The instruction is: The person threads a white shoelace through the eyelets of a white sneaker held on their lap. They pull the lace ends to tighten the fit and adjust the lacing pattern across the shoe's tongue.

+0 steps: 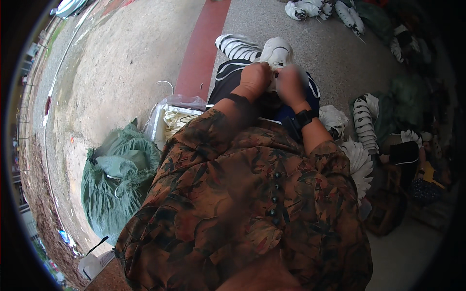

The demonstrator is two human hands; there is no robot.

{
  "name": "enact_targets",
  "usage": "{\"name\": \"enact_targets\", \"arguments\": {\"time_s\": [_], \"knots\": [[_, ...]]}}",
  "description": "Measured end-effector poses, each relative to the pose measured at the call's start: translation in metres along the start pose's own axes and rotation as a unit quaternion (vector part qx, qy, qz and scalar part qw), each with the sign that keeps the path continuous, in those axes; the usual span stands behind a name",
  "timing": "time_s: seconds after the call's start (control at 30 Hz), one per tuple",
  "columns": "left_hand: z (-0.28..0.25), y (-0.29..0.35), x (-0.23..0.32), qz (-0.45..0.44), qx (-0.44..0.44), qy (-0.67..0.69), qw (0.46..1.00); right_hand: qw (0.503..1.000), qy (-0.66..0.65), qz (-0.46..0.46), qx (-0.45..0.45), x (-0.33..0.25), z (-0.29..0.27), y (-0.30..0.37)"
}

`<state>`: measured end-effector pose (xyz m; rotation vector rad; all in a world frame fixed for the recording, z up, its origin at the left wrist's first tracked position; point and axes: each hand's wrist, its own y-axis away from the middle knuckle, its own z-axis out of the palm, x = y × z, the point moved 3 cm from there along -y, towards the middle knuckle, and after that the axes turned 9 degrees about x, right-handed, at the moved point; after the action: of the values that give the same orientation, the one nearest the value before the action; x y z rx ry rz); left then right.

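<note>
A white sneaker (277, 50) stands toe-away between my knees. Its tongue and lacing area are partly covered by my hands. My left hand (256, 78) is closed at the left side of the lacing, and what its fingers pinch is too small to make out. Across from it, my right hand (291, 86) curls in against the sneaker's right side. It is partly blurred, and whatever lies in its fingers is hidden. Beside my left arm, a plastic-lined box (158, 123) holds a bundle of cream laces (178, 120).
A green sack (119, 177) sits on the ground to my left. Nested white shoes with black stripes (238, 47) lie beyond my left knee. More stacked shoes (365, 123) and dark green sacks (407, 97) are at the right. Another row of white shoes (310, 8) lies farther off.
</note>
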<state>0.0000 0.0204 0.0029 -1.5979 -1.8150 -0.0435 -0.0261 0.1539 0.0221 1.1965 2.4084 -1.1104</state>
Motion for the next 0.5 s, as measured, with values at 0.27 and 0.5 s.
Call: {"name": "enact_targets", "arguments": {"time_s": [0.27,0.5], "knots": [[-0.017,0.012,0.009,0.011,0.0,0.042,0.999,0.994,0.097,-0.042,-0.007,-0.011,0.002,0.004],[-0.014,0.007,-0.014,-0.047,0.002,0.163,0.985,0.986,0.148,-0.076,-0.004,-0.014,0.009,0.001]]}}
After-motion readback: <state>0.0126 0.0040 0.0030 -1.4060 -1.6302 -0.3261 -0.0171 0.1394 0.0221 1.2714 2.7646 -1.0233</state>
